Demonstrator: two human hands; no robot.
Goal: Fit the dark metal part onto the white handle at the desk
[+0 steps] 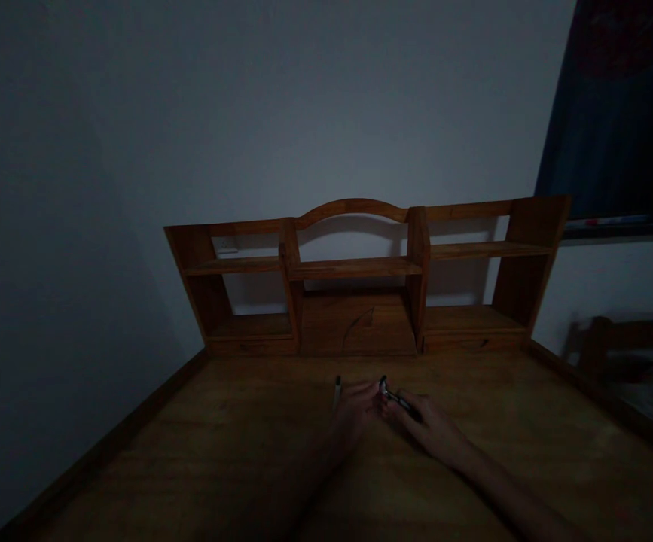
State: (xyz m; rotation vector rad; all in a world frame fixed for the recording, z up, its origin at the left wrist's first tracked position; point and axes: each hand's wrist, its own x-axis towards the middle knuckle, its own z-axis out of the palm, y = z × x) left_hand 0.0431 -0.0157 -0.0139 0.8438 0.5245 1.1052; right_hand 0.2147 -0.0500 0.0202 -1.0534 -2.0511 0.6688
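Note:
Over the wooden desktop, my two hands meet near the middle of the view. My left hand (354, 410) is closed, its fingertips pinching a small black-and-white piece (383, 386) whose kind the dim light hides. My right hand (428, 427) is wrapped round a slim tool (408, 405) with a dark handle and a shiny thin shaft. The shaft's end points left and meets or nearly meets the small piece. Just left of my left hand, a pen-like thing (337, 391) with a dark top and pale body lies on the desk, partly hidden by the hand.
The wooden desktop (218, 444) has raised edges on both sides. At its back stands a wooden shelf unit (354, 267) with a closed centre panel (357, 324). Behind is a pale wall (303, 105). A chair back (631, 335) and a dark window or curtain (614, 128) are at the right.

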